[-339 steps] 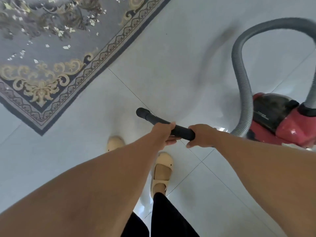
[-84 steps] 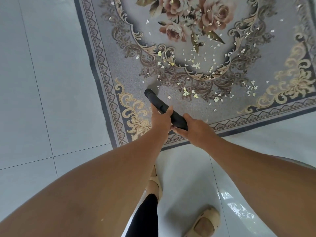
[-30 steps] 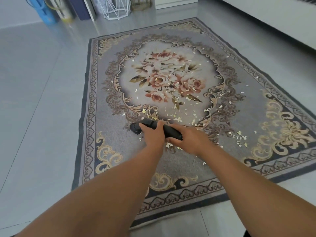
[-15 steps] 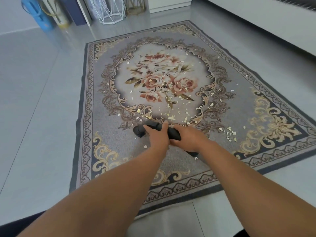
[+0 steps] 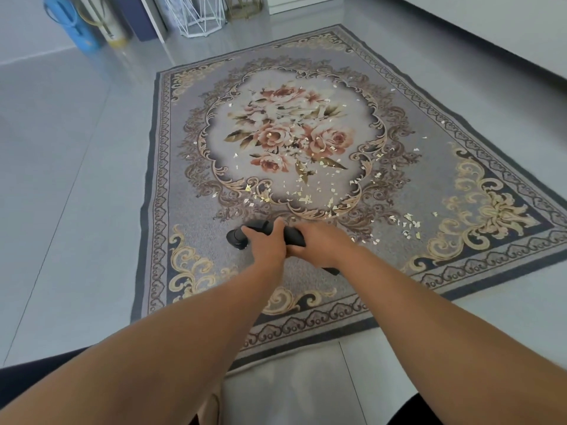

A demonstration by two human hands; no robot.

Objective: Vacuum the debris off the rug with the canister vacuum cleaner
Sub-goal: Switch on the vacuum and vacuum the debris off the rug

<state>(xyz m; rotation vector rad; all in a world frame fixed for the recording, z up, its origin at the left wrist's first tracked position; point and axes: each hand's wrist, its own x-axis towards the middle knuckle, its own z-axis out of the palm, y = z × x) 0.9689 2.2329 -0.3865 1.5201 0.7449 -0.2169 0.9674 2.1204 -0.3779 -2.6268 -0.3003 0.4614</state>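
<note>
A grey rug (image 5: 196,210) with a rose centre and gold scrolls lies on the tiled floor. Small pale scraps of debris (image 5: 303,197) are scattered over its middle, with more debris to the right (image 5: 408,225). Both hands hold the black vacuum tube (image 5: 236,237) low over the rug's near part, its open end pointing left. My left hand (image 5: 267,243) grips it nearer the mouth, and my right hand (image 5: 322,243) is closed on it just behind. The canister and hose are out of view.
Pale floor tiles (image 5: 70,179) surround the rug. At the far end stand a blue container (image 5: 73,23), a white wire basket (image 5: 199,16) and a gold wire stand (image 5: 245,7). A long pale piece of furniture (image 5: 506,29) runs along the right.
Over the last second the tube's mouth has slid a little toward me and left on the rug. The view has tilted up since I stood at the rug's edge.
</note>
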